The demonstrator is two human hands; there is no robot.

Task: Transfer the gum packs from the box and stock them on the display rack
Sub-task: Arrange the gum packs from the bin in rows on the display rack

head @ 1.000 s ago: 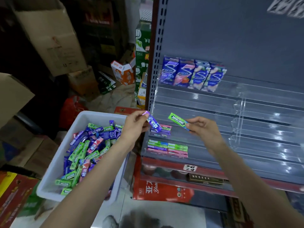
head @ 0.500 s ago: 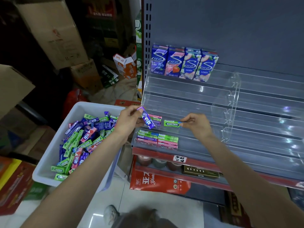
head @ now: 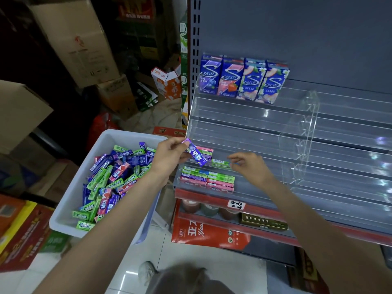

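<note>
On the clear rack (head: 244, 132), left hand (head: 167, 154) half-hides stacked packs (head: 204, 152).

Stacked cardboard cartons (head: 72, 39), orange-white carton (head: 167, 82), red bag (head: 209, 232), perhaps jars (head: 209, 209) below

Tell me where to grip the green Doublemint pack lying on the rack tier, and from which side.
Pinch the green Doublemint pack across its narrow width near its right end, coming from the right, where the right hand sits. It lies flat and lengthwise along the tier; the left hand and its purple pack crowd the left end.
</note>
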